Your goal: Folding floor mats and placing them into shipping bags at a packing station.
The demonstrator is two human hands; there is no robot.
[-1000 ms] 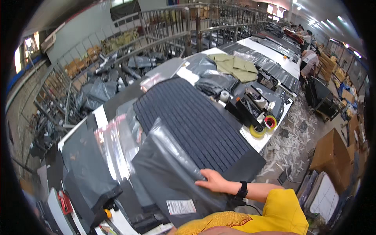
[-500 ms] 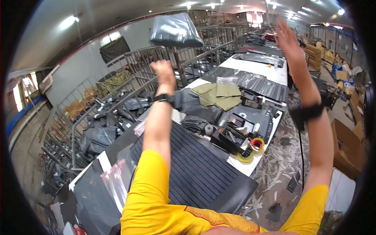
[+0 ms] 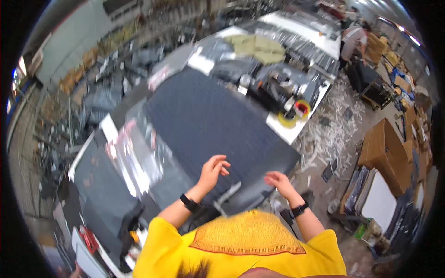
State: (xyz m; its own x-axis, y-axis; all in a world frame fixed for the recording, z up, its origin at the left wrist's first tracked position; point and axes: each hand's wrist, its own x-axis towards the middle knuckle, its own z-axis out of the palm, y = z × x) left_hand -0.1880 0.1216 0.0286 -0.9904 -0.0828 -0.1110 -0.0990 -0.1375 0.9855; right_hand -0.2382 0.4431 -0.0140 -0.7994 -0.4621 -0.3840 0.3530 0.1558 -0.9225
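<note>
Navy in colour, the broad mat lies across the centre of the frame on a white table, its long axis slanting from upper left to lower right. Both hands hang over its near end: the left hand, closer to the mat's middle, has loosely bent fingers with nothing seen between them; the right hand, by the lower-right corner, has its fingers half curled and likewise bare. Most of the mat stretches up and left from the fingertips. Blur hides whether either hand touches it. Clear plastic bags lie left of centre.
</note>
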